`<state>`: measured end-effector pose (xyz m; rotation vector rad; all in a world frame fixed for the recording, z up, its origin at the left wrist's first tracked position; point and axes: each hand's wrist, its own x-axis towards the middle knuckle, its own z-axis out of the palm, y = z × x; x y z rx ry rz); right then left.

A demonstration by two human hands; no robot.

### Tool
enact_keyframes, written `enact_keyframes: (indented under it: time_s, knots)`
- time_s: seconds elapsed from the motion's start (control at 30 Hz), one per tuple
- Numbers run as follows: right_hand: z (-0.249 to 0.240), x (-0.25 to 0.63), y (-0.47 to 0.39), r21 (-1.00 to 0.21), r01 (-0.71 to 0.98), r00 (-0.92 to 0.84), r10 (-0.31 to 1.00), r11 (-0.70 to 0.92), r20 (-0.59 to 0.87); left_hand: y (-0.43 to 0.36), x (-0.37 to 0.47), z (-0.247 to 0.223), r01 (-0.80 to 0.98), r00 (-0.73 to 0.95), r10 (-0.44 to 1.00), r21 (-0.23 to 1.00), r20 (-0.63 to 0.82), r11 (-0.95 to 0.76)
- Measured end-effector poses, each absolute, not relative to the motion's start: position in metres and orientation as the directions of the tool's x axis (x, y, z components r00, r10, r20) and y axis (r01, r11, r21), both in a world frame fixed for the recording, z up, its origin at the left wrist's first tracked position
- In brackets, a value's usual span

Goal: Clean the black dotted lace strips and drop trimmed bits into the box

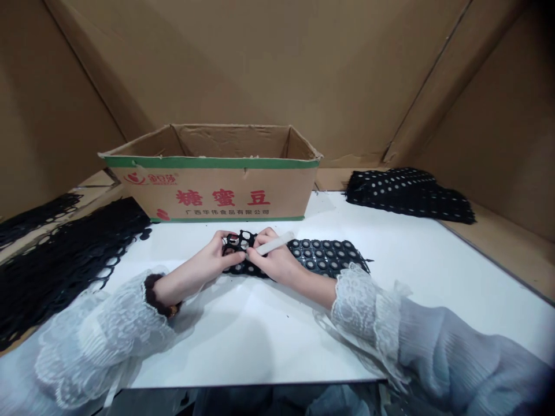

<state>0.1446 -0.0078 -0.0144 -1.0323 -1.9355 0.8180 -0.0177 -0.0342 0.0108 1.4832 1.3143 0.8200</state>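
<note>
A black sheet of round, ring-like pieces (325, 254) lies on the white tabletop, its left end lifted a little between my hands. My left hand (217, 254) pinches that left end, where open holes show through the black web. In my right hand (273, 260) is a slim whitish stick-like tool (276, 242), held like a pen and slanting up to the right. Its tip is down at the sheet, close to my left thumb; the exact contact is hidden by my fingers.
A cardboard box (217, 193) with a green rim and red lettering stands behind my hands. Black perforated sheets (56, 266) are spread at the left. More black sheets with pale dots (407, 193) lie at the back right. Tall cardboard walls (277, 75) surround the table (225, 346).
</note>
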Motion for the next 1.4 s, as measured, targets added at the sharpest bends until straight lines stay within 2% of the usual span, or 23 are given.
enact_keyframes:
  time_s: [0.07, 0.17, 0.23, 0.33, 0.43, 0.53, 0.7, 0.77, 0.87, 0.93, 1.03, 1.1, 1.2, 1.27, 1.3, 1.4]
  knots:
    - [-0.013, 0.145, -0.008, -0.809, 0.378, -0.367, 0.875, 0.450, 0.316, -0.035, -0.017, 0.009, 0.397, 0.250, 0.968, 0.914, -0.024, -0.081]
    - [-0.012, 0.146, -0.008, -0.816, 0.368, -0.374, 0.875, 0.445, 0.309, -0.035, -0.017, 0.001, 0.540, 0.286, 0.955, 0.810, 0.079, -0.229]
    - [-0.014, 0.146, -0.008, -0.819, 0.351, -0.379, 0.868, 0.455, 0.320, -0.036, -0.019, -0.004, 0.662, 0.261, 0.947, 0.680, 0.187, -0.316]
    - [-0.016, 0.145, -0.008, -0.820, 0.337, -0.372, 0.865, 0.463, 0.336, -0.035, -0.021, -0.008, 0.826, 0.251, 0.910, 0.417, 0.329, -0.378]
    - [-0.016, 0.145, -0.008, -0.816, 0.338, -0.372, 0.863, 0.469, 0.342, -0.034, -0.024, -0.006, 0.882, 0.301, 0.902, 0.268, 0.311, -0.387]
    - [-0.016, 0.145, -0.008, -0.805, 0.366, -0.357, 0.869, 0.467, 0.341, -0.029, -0.031, 0.002, 0.895, 0.278, 0.881, 0.230, 0.382, -0.382]
    - [-0.018, 0.144, -0.008, -0.808, 0.361, -0.332, 0.874, 0.466, 0.355, -0.022, -0.048, 0.023, 0.948, 0.046, 0.698, 0.190, 0.715, -0.257]
    - [-0.018, 0.144, -0.007, -0.820, 0.348, -0.318, 0.880, 0.454, 0.352, -0.023, -0.049, 0.027, 0.926, 0.103, 0.720, 0.199, 0.687, -0.322]
    - [-0.015, 0.145, -0.007, -0.837, 0.340, -0.270, 0.897, 0.429, 0.349, -0.029, -0.043, 0.022, 0.814, 0.419, 0.787, 0.197, 0.453, -0.547]
    - [-0.012, 0.146, -0.007, -0.839, 0.340, -0.255, 0.900, 0.425, 0.353, -0.032, -0.038, 0.014, 0.768, 0.518, 0.767, 0.188, 0.379, -0.612]
    - [-0.008, 0.147, -0.008, -0.856, 0.322, -0.261, 0.907, 0.405, 0.331, -0.036, -0.036, 0.009, 0.786, 0.438, 0.789, 0.242, 0.431, -0.569]
    - [-0.006, 0.147, -0.008, -0.872, 0.308, -0.261, 0.916, 0.379, 0.306, -0.035, -0.040, 0.016, 0.811, 0.352, 0.756, 0.223, 0.552, -0.541]
    - [-0.007, 0.147, -0.009, -0.878, 0.303, -0.282, 0.915, 0.370, 0.288, -0.020, -0.050, 0.047, 0.870, 0.289, 0.516, 0.004, 0.806, -0.493]
    - [-0.009, 0.147, -0.009, -0.873, 0.305, -0.304, 0.907, 0.382, 0.291, 0.001, -0.055, 0.077, 0.909, 0.281, 0.396, -0.111, 0.874, -0.401]
    - [-0.010, 0.148, -0.009, -0.869, 0.304, -0.312, 0.903, 0.390, 0.296, 0.012, -0.057, 0.092, 0.931, 0.246, 0.382, -0.107, 0.891, -0.350]
    - [-0.012, 0.148, -0.008, -0.872, 0.292, -0.302, 0.902, 0.394, 0.307, 0.039, -0.057, 0.120, 0.949, 0.213, 0.545, -0.040, 0.811, -0.312]
